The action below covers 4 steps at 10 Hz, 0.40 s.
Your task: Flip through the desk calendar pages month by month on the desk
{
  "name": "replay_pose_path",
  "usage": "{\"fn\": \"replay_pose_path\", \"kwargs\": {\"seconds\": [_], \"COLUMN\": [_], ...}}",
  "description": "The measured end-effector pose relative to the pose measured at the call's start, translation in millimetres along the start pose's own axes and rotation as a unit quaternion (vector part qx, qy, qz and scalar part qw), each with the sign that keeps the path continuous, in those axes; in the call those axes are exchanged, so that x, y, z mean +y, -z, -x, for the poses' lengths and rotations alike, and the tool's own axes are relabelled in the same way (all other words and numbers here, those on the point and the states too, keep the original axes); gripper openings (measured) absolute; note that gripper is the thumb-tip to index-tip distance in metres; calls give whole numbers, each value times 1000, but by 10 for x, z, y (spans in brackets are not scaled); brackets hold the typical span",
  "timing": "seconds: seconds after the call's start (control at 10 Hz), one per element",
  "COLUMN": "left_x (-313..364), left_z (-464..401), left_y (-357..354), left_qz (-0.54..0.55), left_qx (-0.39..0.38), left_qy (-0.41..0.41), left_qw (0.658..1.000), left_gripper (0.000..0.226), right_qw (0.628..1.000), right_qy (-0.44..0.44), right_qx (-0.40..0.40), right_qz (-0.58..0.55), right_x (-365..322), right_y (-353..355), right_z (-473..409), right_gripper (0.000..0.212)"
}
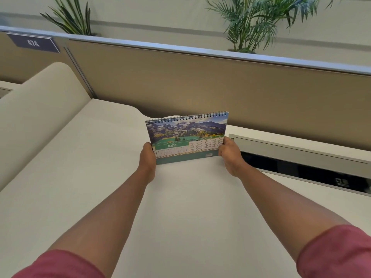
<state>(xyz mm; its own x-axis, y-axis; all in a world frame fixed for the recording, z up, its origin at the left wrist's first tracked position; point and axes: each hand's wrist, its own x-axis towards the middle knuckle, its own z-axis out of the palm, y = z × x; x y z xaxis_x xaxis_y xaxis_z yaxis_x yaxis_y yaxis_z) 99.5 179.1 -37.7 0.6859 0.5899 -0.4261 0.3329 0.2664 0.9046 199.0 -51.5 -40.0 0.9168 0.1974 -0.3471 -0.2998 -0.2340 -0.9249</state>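
A spiral-bound desk calendar [186, 135] stands upright on the white desk [180, 207], near its far edge. The facing page shows a mountain photo above a green band reading JUNE and a date grid. My left hand [147, 157] grips the calendar's lower left corner. My right hand [228, 155] grips its lower right corner. Both arms reach forward from pink sleeves. The wire binding runs along the top edge.
A tan partition wall [200, 83] rises right behind the calendar. An open cable tray [301, 163] with a raised lid sits in the desk to the right. A curved beige divider [40, 109] stands at the left. Potted plants [255, 21] are beyond the partition.
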Motion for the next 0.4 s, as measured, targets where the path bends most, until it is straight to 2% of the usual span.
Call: {"fn": "replay_pose_path", "kwargs": {"seconds": [0.2,0.3,0.4], "left_x": [21,67,75], "left_z": [128,234,381], "left_y": [12,-13,-31], "left_qz": [8,7,-62], "left_qx": [31,100,223], "left_qy": [-18,-33,-146], "left_qw": [999,994,962], "left_gripper": [43,40,30], "right_qw": [999,998,995], "right_qy": [20,37,70], "right_qx": [39,45,65], "right_qz": [-18,-27,-31], "right_x": [4,-40,-78], "right_y": [-25,-16,-32], "right_z": [67,184,296], "right_gripper": [44,47,45]}}
